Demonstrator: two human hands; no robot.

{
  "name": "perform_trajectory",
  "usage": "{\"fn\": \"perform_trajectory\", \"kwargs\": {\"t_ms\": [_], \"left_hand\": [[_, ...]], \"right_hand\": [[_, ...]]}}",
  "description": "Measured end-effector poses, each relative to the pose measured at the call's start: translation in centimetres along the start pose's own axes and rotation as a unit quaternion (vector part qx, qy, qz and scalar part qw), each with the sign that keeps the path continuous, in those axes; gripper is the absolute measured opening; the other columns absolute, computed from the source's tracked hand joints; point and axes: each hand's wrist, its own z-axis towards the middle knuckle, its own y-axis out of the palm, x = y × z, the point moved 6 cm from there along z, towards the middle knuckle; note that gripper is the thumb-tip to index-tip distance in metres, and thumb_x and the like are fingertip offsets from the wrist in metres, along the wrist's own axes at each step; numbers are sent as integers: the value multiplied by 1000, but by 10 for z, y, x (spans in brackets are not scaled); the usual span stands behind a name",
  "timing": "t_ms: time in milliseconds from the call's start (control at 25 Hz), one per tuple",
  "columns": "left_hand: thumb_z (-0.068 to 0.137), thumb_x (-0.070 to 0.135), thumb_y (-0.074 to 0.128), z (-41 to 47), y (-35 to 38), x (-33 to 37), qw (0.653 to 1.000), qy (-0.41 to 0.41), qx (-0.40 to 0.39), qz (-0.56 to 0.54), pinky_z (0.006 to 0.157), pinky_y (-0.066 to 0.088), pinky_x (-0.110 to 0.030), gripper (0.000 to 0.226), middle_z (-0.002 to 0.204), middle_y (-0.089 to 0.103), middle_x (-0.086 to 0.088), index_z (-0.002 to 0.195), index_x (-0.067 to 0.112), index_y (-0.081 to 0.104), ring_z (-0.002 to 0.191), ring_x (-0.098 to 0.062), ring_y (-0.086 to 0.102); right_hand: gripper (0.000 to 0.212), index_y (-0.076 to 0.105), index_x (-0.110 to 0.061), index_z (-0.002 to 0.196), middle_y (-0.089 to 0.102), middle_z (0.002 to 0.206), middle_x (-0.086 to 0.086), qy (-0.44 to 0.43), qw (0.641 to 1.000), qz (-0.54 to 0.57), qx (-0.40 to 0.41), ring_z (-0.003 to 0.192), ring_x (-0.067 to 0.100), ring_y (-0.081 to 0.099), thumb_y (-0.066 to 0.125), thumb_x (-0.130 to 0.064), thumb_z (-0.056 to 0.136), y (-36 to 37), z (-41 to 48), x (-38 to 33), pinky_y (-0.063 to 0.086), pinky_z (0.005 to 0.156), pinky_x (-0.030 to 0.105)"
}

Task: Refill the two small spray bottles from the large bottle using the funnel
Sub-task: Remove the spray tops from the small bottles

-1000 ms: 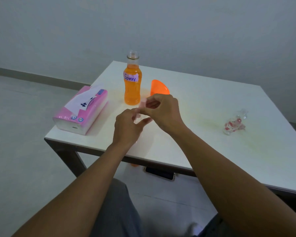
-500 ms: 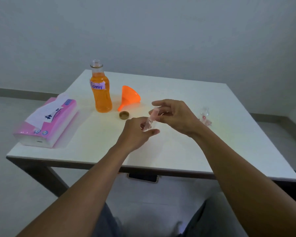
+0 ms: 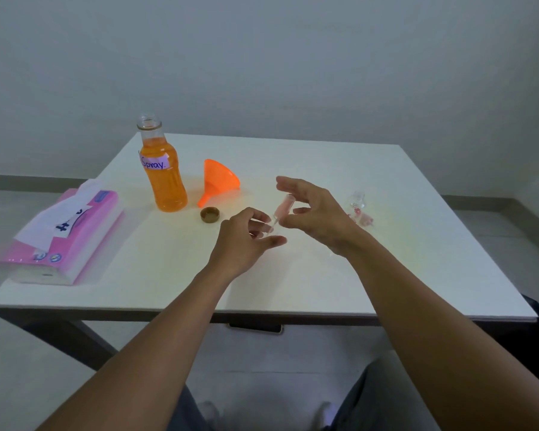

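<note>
**Small spray bottle in hand, tip and spill risk ahead**

While the person works the small spray bottle (image 3: 283, 209) between both hands over the table's (image 3: 339, 275) centre, the main risk is a fumble: it is a slim, clear, smooth cylinder with a pinkish tint, tilted with its top toward 1 o'clock, held only at the fingertips. The left hand (image 3: 246, 241) pinches its lower end; the right hand (image 3: 316, 213) curls loosely round the upper part, fingers spread, and whether it actually grips or only touches cannot be told. If the top comes free suddenly, the bottle could slip and roll.

Largest to smallest:
- Table: white, flat, glossy top, so a dropped round bottle would roll and a spill would spread.
- Tissue pack (image 3: 63, 234), at 9 o'clock: soft pink plastic wrap, well apart from the work.
- Large bottle (image 3: 164, 175), at 11 o'clock: clear ribbed plastic, orange liquid nearly to the shoulder, paper label "Spray", uncapped and upright. A knock from a reaching arm would likely dump it.
- Funnel (image 3: 220, 181), just right of it: rigid orange plastic cone lying on its side, spout pointing toward the cap (image 3: 210, 214), a small brown ridged disc.
- Second spray bottle (image 3: 360, 208), at 2 o'clock: tiny, clear, floral print, just behind the right hand; posture unclear. The wrist could brush it.

Narrow necks likely mean the funnel will need steadying.
</note>
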Motion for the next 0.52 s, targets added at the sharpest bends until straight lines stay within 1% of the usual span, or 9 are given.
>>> {"fn": "perform_trajectory", "kwargs": {"t_ms": [40, 80, 120, 160, 240, 320, 400, 440, 520], "left_hand": [[65, 41, 89, 0, 1, 1, 1000, 3, -2, -1, 75, 55, -25, 48, 94, 73, 12, 101, 24, 62, 87, -7, 69], [66, 40, 88, 0, 3, 4, 1000, 6, -4, -2, 75, 54, -24, 48, 96, 73, 11, 102, 23, 63, 88, -8, 69], [67, 40, 88, 0, 5, 5, 1000, 8, -5, -2, 76, 54, -23, 47, 98, 73, 10, 104, 22, 64, 89, -9, 69], [68, 39, 87, 0, 7, 6, 1000, 8, -6, -1, 77, 54, -24, 47, 99, 73, 9, 105, 21, 65, 90, -10, 69], [71, 39, 85, 0, 10, 6, 1000, 8, -8, 1, 80, 54, -26, 46, 103, 73, 7, 108, 20, 66, 93, -11, 68], [73, 39, 84, 1, 11, 5, 1000, 10, -8, -1, 83, 55, -27, 44, 106, 72, 6, 109, 19, 67, 95, -12, 67], [76, 39, 81, 1, 12, 5, 1000, 12, -11, -1, 82, 55, -26, 43, 108, 70, 5, 110, 19, 67, 96, -12, 66], [77, 39, 80, 2, 12, 6, 1000, 13, -11, 3, 81, 54, -26, 42, 108, 70, 5, 110, 19, 66, 96, -13, 66], [77, 39, 80, 2, 13, 7, 1000, 17, -8, 9, 79, 55, -27, 38, 105, 69, 5, 107, 20, 66, 94, -13, 66]], "right_hand": [[64, 55, -30, 138, 61, 130, -10, 15, 1000, -18, 9, 120, 8, 57, 82, -21, 80, 0, 1, 3, 51, 97, 29], [64, 57, -32, 135, 63, 124, -10, 28, 999, -37, 29, 116, 8, 59, 84, -34, 77, -1, 1, 7, 52, 94, 29], [62, 60, -32, 129, 67, 113, -8, 36, 997, -49, 51, 107, 9, 63, 86, -43, 74, -2, 1, 10, 54, 91, 31], [58, 63, -29, 124, 70, 100, -6, 38, 996, -46, 70, 97, 11, 67, 87, -43, 73, -5, 1, 11, 56, 89, 33], [51, 64, -21, 121, 73, 87, -1, 25, 996, -16, 79, 87, 12, 71, 87, -25, 76, -9, 2, 12, 59, 88, 35], [59, 59, -15, 131, 75, 91, 7, 5, 999, 14, 51, 92, 10, 71, 82, -5, 78, -10, 2, 9, 58, 89, 33], [70, 49, -13, 142, 74, 102, 12, 5, 999, 52, 11, 104, 10, 69, 78, 3, 80, -9, 2, 9, 55, 93, 29], [75, 46, -16, 145, 73, 110, 8, 15, 998, 62, 0, 110, 10, 67, 80, -2, 80, -9, 3, 12, 53, 97, 29], [81, 47, -26, 144, 68, 120, -5, 38, 999, 23, 8, 116, 9, 63, 88, -25, 74, -7, 2, 16, 49, 100, 27]]}}
